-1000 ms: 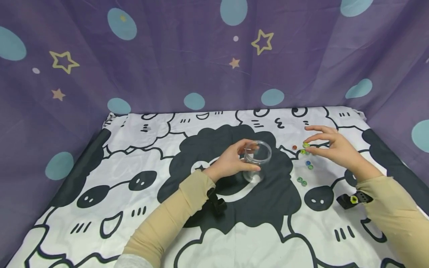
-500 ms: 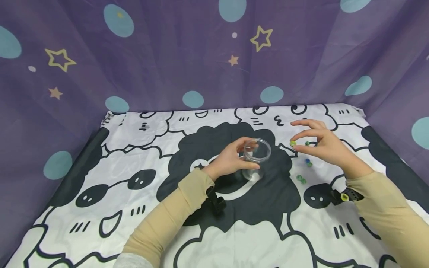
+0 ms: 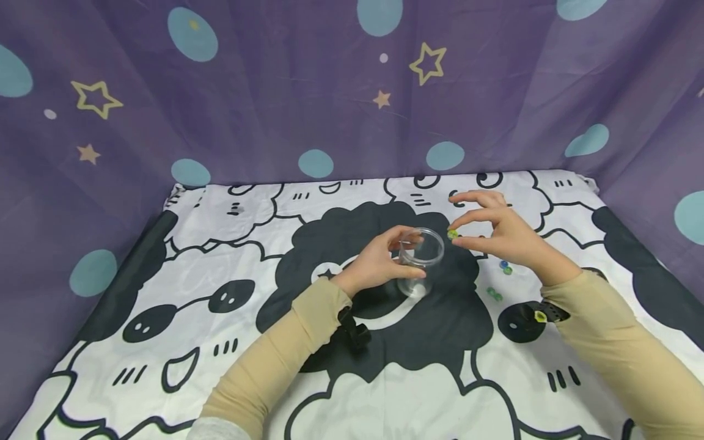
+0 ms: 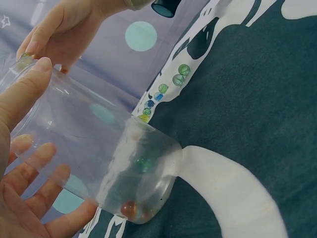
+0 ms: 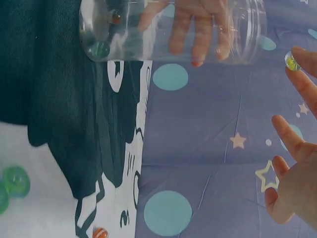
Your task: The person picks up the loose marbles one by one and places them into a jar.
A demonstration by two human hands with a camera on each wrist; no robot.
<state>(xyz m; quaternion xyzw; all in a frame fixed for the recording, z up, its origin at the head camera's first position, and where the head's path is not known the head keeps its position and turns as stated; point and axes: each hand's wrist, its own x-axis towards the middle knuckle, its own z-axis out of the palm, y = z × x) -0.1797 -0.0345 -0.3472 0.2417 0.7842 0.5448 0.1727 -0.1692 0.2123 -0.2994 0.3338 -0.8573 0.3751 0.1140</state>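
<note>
A clear jar stands on the dark patch of the cloth, its mouth upward. My left hand grips it from the left, with thumb and fingers round its upper part. Low inside the jar lie an orange-red marble and a green marble. My right hand pinches a yellow-green marble between thumb and index finger, the other fingers spread. In the head view that marble hangs just right of the jar's rim, apart from it.
Right of the jar, a blue marble touches a green one, and two green marbles lie nearer me. An orange-striped marble rests on the cloth in the right wrist view. A purple curtain rises behind the table.
My right hand has lifted the yellow-green marble from the cloth and carried it left towards the jar's mouth. My left hand and the jar have stayed in place.
</note>
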